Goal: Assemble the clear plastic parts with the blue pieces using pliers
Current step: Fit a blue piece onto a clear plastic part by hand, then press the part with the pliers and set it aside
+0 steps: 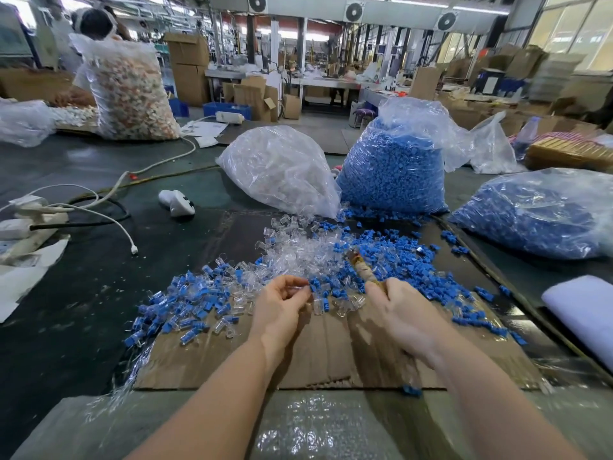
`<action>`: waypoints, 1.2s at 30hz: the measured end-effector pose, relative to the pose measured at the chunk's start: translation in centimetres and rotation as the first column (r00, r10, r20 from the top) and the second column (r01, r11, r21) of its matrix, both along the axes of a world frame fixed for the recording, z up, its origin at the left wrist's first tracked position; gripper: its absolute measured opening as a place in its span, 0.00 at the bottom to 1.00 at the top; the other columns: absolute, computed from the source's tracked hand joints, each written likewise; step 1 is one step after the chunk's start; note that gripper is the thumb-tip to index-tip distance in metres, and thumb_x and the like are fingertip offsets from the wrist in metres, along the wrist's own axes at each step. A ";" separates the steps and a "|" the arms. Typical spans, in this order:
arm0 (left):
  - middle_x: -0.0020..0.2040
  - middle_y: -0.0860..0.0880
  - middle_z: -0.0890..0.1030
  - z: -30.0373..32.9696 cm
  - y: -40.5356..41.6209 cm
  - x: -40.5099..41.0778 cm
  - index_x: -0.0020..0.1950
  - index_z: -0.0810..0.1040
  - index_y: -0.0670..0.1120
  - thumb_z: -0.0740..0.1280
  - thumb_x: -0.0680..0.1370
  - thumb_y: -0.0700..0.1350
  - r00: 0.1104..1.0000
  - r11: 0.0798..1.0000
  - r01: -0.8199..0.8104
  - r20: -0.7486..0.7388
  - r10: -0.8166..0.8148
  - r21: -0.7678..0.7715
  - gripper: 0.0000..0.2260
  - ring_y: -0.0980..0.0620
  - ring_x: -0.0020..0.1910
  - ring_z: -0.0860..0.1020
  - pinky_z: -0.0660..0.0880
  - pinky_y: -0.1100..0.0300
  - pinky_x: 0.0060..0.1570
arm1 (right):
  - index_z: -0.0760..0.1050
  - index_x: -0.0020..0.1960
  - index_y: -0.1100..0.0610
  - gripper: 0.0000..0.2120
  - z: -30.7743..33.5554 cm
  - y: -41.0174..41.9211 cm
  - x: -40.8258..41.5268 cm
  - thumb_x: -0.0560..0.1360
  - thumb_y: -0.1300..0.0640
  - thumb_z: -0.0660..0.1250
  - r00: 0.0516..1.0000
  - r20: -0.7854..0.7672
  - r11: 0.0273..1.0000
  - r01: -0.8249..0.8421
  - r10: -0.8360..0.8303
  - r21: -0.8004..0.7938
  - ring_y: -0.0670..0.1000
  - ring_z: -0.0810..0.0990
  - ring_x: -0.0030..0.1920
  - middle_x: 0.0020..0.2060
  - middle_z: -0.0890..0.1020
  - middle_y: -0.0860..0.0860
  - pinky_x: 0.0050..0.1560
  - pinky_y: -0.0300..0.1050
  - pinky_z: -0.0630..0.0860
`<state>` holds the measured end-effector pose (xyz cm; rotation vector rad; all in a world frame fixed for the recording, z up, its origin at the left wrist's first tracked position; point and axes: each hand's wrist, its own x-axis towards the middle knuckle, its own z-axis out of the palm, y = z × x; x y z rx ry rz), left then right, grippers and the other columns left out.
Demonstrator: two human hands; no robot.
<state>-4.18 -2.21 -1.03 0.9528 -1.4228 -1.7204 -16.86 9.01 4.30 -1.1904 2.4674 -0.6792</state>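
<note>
Nearest to the person, a flat sheet of cardboard point(308, 353) lies on the dark tabletop point(83, 293). Both hands hover just over it.

The left hand point(282, 305) has its fingers curled in, and the fingertips pinch a small clear plastic part point(300, 289). It is too small and blurry to tell which way it points.

The right hand point(403, 313) is wrapped round the handle of the pliers point(361, 267). The pliers are long and thin. Their long side runs up and to the left, away from the person, with the tip over the pile. I cannot tell if the tip is open or closed.

I think the step now is joining one clear part to one blue piece. To do it well, hold the clear part still, line the two up straight, then squeeze gently so nothing cracks or pops away.

Just past the hands lies a mixed pile of blue pieces point(391, 260) and loose clear parts point(292, 250), spread on the cardboard.

Farther back stand a bag of clear parts point(278, 171) and, touching it on the right, a full bag of blue pieces point(394, 171). Another blue bag point(537, 214) lies well to the right.
</note>
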 end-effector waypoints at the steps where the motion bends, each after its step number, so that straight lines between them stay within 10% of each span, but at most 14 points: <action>1: 0.39 0.44 0.80 0.2 -0.2 0.0 0.50 0.77 0.42 0.65 0.76 0.35 1.000 0.999 -0.012 -0.029 0.014 0.043 0.05 0.50 0.33 0.77 0.75 0.59 0.31 | 0.65 0.41 0.55 0.17 0.4 -0.2 0.4 0.81 0.45 0.51 0.993 0.119 1.000 -0.027 0.026 0.000 0.47 0.67 0.32 0.36 0.70 0.50 0.31 0.41 0.61; 8: 0.35 0.45 0.79 0.8 -0.7 -0.6 0.45 0.77 0.42 0.64 0.76 0.33 0.994 0.991 -0.050 -0.087 0.061 0.122 0.05 0.51 0.32 0.76 0.74 0.56 0.36 | 0.70 0.51 0.54 0.15 0.5 -0.5 2.1 0.78 0.42 0.58 0.905 0.414 0.985 -0.148 0.100 0.085 0.46 0.69 0.30 0.34 0.73 0.48 0.28 0.36 0.63; 18: 0.41 0.42 0.81 0.6 -0.9 -0.6 0.44 0.79 0.45 0.67 0.76 0.36 0.991 0.990 -0.127 0.037 0.125 0.056 0.04 0.45 0.40 0.79 0.78 0.47 0.45 | 0.68 0.44 0.57 0.06 1.2 0.1 2.4 0.70 0.67 0.60 0.791 0.602 0.981 -0.184 0.108 0.066 0.47 0.78 0.29 0.31 0.78 0.51 0.30 0.37 0.73; 22: 0.43 0.40 0.82 0.9 -0.5 -0.7 0.44 0.78 0.45 0.67 0.76 0.37 0.986 0.987 -0.157 0.068 0.155 0.030 0.04 0.41 0.44 0.81 0.80 0.45 0.45 | 0.69 0.44 0.58 0.07 1.2 0.1 2.4 0.68 0.66 0.61 0.801 0.583 0.977 -0.205 0.133 0.059 0.52 0.79 0.37 0.37 0.78 0.55 0.41 0.47 0.75; 36: 0.44 0.42 0.80 1.4 0.3 -1.0 0.45 0.77 0.44 0.65 0.77 0.36 0.984 0.987 -0.161 0.075 0.161 -0.014 0.04 0.47 0.42 0.78 0.76 0.55 0.42 | 0.67 0.38 0.55 0.09 0.5 0.3 3.1 0.74 0.66 0.58 0.920 0.332 0.976 -0.214 0.211 -0.025 0.44 0.67 0.27 0.35 0.70 0.48 0.22 0.31 0.62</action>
